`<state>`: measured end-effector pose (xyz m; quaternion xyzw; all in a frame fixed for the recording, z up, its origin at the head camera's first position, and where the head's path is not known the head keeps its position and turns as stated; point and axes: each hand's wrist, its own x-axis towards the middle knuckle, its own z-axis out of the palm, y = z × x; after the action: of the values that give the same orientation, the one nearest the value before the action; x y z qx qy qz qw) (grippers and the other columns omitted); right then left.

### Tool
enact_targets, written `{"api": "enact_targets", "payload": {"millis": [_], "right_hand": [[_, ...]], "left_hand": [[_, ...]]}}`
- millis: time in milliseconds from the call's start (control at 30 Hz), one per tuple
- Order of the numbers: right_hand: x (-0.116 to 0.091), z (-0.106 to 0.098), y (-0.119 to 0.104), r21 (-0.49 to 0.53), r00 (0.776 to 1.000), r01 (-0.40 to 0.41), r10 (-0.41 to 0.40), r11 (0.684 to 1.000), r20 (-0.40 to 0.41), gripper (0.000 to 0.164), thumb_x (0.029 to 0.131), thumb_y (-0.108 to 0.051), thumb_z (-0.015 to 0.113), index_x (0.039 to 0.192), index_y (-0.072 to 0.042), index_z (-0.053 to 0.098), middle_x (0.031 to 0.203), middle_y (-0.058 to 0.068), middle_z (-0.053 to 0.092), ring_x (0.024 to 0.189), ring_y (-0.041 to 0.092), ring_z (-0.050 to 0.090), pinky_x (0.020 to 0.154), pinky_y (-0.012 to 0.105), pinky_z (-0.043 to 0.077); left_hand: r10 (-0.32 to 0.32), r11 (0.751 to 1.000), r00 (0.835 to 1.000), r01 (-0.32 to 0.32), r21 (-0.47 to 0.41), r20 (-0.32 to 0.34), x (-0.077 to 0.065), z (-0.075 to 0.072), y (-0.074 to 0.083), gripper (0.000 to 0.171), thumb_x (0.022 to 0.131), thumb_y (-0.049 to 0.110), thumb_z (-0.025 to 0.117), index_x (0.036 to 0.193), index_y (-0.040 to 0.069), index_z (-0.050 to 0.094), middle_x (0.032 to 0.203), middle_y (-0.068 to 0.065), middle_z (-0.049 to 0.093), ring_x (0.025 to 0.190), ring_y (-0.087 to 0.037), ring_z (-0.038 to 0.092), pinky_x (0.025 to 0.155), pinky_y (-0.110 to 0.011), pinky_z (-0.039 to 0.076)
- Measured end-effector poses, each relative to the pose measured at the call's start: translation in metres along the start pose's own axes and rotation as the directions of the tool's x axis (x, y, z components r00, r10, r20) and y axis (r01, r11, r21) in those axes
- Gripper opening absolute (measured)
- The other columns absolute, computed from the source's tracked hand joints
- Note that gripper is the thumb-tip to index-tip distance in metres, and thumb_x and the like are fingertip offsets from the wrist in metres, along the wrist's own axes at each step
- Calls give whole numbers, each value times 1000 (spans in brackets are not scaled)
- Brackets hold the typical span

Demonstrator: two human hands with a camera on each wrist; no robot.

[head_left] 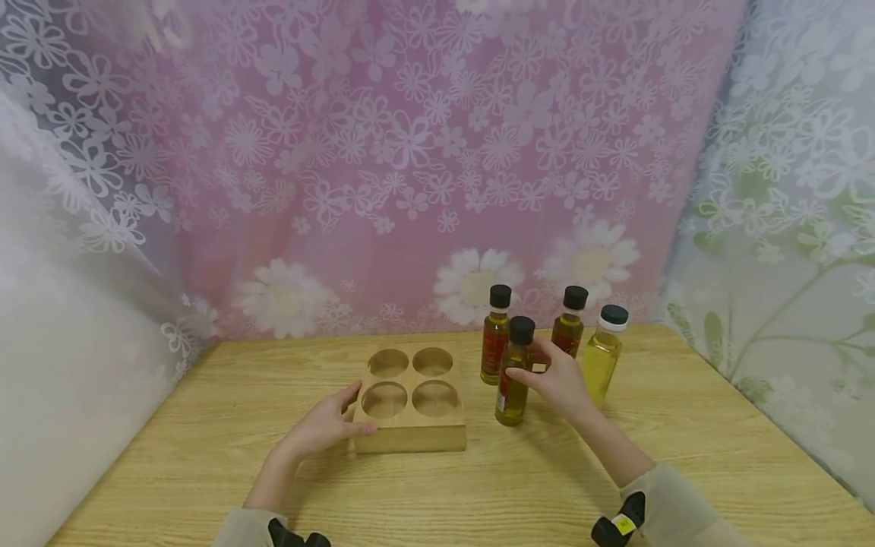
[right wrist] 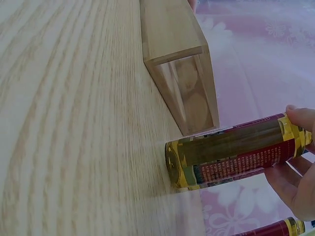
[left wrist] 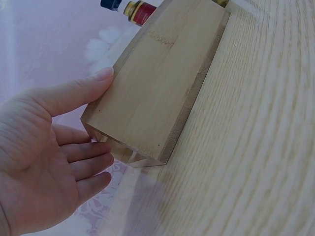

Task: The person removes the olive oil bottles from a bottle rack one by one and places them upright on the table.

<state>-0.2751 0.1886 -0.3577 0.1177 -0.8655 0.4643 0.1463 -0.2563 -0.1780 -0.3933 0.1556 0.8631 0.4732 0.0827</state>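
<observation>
A wooden holder (head_left: 410,425) with four round holes sits mid-table, all holes bare. My left hand (head_left: 326,424) rests against its left side, thumb (left wrist: 78,93) and straight fingers touching the wood (left wrist: 157,83). Four small bottles stand right of it. My right hand (head_left: 557,380) grips the nearest one, a dark oil bottle (head_left: 514,372) with a black cap and red label; in the right wrist view this bottle (right wrist: 231,157) stands on the table, pinched near its neck.
Two more dark bottles (head_left: 495,334) (head_left: 569,327) and a pale yellow bottle (head_left: 601,355) stand behind the held one. Floral curtains close in the back and both sides. The wooden table (head_left: 205,471) stretches toward me.
</observation>
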Motion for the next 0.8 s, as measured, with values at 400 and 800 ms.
{"api": "enact_targets", "payload": {"millis": [400,800], "right_hand": [[0,3,1,0,1000,20,-20,1000,-12,53,79,-24,75,123,-4,54,113,16,60,105,31,56,82,44,51],[-5,-2,9,46,998,65,-65,997,-2,54,81,-16,73,127,-1,51,113,19,61,103,32,58,81,44,51]], "left_hand": [[2,1000,1000,-2,-1,0,1,-2,-1,96,78,34,74,147,-2,17,150,-22,17,133,-45,20,103,-55,27],[-2,1000,1000,2,19,4,0,-3,5,92,81,32,73,147,-2,18,148,-24,22,132,-46,21,102,-57,27]]}}
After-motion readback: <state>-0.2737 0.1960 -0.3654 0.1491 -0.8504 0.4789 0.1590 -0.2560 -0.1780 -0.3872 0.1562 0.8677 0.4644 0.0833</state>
